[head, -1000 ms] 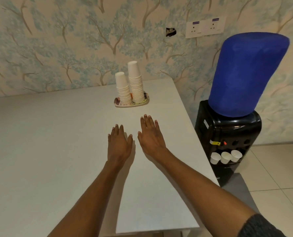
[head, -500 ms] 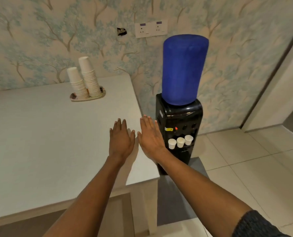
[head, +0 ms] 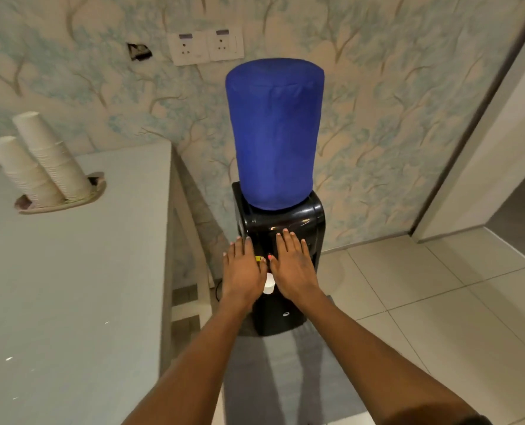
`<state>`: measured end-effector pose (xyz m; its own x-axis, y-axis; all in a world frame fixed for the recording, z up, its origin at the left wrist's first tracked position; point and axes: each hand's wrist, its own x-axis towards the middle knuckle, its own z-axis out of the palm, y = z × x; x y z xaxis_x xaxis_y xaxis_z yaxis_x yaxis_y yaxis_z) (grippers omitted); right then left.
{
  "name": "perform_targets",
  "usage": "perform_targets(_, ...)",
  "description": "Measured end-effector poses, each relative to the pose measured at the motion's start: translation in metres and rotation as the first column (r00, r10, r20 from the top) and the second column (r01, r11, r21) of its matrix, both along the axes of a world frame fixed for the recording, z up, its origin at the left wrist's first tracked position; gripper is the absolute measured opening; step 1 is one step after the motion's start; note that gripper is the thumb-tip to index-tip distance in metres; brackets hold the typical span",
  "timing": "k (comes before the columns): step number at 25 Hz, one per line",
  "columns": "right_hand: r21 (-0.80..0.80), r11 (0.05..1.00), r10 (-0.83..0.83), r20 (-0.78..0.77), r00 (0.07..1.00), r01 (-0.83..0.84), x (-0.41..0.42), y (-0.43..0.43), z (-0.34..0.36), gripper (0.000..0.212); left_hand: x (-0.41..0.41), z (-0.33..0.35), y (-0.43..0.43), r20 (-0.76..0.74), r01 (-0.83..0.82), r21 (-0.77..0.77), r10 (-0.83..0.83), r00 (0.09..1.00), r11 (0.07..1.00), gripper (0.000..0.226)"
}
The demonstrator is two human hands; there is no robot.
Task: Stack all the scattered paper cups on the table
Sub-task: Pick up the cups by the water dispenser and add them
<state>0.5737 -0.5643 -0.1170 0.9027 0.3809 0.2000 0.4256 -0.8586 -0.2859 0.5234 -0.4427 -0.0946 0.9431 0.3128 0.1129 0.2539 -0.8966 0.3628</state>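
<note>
Two stacks of white paper cups stand upside down on a small tray (head: 97, 194) at the far left of the white table (head: 71, 286): a shorter stack (head: 25, 173) and a taller stack (head: 55, 157). My left hand (head: 244, 271) and my right hand (head: 293, 265) are stretched out flat, palms down, fingers straight, in front of the black water dispenser (head: 281, 228). Both hands hold nothing and are off the table, to its right. One white cup (head: 269, 285) on the dispenser shows between my hands; other cups there are hidden.
A blue-covered water bottle (head: 275, 133) tops the dispenser. Behind it is a patterned wall with two sockets (head: 206, 46). Tiled floor (head: 424, 302) spreads to the right, where a door frame (head: 482, 118) stands. The table's right edge runs down beside my left forearm.
The view has swung right: the cup stacks slid to the far left and the dispenser came to the centre. My flat hands left the tabletop and now hover before the dispenser.
</note>
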Motion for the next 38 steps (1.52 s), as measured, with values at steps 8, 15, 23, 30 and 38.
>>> perform_targets(8,-0.144,0.973,0.145,-0.218,0.965,-0.179,0.097,-0.017,-0.135,0.061,0.091,-0.141,-0.032,-0.272,-0.166,-0.127,0.126,0.954,0.978,0.067)
perform_targets(15,-0.3,0.884,0.264,-0.31,0.913,-0.358,0.147,0.028,-0.28,0.061,0.127,-0.271,0.001,-0.401,-0.329,-0.192,0.232,0.886,0.925,0.067)
perform_targets(23,-0.431,0.803,0.329,-0.258,0.908,-0.413,0.165,0.062,-0.361,0.05,0.12,-0.352,0.016,-0.378,-0.571,-0.497,0.43,0.82,0.653,0.058)
perform_targets(30,-0.253,0.891,0.344,-0.168,0.924,-0.378,0.158,0.05,-0.353,0.044,0.112,-0.379,0.017,-0.392,-0.525,-0.573,0.351,0.85,0.63,0.08)
perform_targets(38,-0.048,0.872,0.48,-0.11,0.87,-0.487,0.111,0.015,-0.313,0.051,0.102,-0.385,0.007,-0.213,-0.288,-0.926,0.29,0.933,0.243,0.067)
